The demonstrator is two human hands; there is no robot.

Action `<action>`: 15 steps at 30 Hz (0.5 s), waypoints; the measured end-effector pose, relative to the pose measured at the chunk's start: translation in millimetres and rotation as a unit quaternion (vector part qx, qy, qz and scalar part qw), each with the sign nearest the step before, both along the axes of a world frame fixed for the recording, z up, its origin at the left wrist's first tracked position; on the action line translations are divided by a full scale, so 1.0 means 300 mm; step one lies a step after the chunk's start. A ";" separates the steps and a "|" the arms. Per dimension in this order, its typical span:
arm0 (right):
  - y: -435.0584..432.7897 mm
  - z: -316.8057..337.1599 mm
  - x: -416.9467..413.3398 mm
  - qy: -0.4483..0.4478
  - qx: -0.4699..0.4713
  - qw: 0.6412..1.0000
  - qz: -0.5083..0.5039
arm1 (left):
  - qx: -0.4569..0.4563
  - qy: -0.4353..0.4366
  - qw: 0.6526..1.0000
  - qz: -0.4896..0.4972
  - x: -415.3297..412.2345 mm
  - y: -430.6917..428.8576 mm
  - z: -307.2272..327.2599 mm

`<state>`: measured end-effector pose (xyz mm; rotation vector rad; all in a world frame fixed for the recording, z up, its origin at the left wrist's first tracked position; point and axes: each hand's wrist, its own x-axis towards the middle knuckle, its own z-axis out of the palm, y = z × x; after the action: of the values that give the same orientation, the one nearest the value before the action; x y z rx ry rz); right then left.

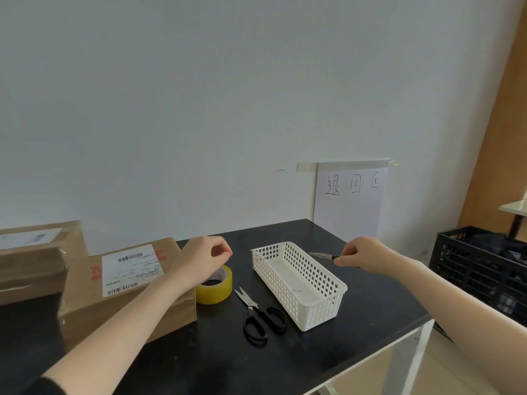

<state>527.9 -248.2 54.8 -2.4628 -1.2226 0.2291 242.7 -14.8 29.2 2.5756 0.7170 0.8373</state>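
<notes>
Right fingers (345, 260) pinch knife (321, 255), blade pointing left

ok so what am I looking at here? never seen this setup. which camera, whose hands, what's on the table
There is no machine here. A person works bare-handed, and the single picture comes from a wide-angle camera on their head, looking forward and down. On the black table lie a labelled parcel, a second parcel, a yellow tape roll, black-handled scissors and a white basket. The right hand pinches a small knife, blade pointing left, just beyond the basket. The left hand hovers over the tape roll with curled fingers; whether it holds anything is unclear.
</notes>
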 end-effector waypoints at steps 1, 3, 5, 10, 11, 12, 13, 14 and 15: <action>0.001 0.002 -0.003 0.006 0.005 1.000 0.002 | 0.001 -0.001 1.000 0.000 -0.002 0.002 0.002; 0.003 0.002 -0.010 0.022 0.013 1.000 0.006 | 0.004 -0.002 1.000 0.003 -0.008 0.004 0.003; 0.010 0.004 -0.017 0.028 0.017 0.999 0.012 | 0.013 0.000 1.000 0.010 -0.018 0.007 0.007; 0.046 0.019 -0.043 0.024 0.018 0.999 0.040 | 0.011 -0.003 1.000 0.026 -0.060 0.023 0.023; 0.056 0.025 -0.049 0.025 0.022 0.998 0.048 | 0.010 -0.004 0.999 0.030 -0.072 0.030 0.026; 0.068 0.032 -0.057 0.025 0.026 0.998 0.057 | 0.008 -0.006 0.999 0.034 -0.086 0.038 0.029; 0.080 0.042 -0.068 0.024 0.028 0.997 0.066 | 0.007 -0.007 0.999 0.037 -0.101 0.045 0.033; 0.093 0.051 -0.079 0.025 0.030 0.996 0.076 | 0.006 -0.010 0.999 0.039 -0.117 0.051 0.037; 0.109 0.060 -0.092 0.030 0.032 0.995 0.085 | 0.006 -0.012 0.999 0.043 -0.134 0.059 0.041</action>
<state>500.3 -215.6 72.8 -2.2825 -1.3940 0.3017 202.4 2.8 41.6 2.5569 0.8228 0.9011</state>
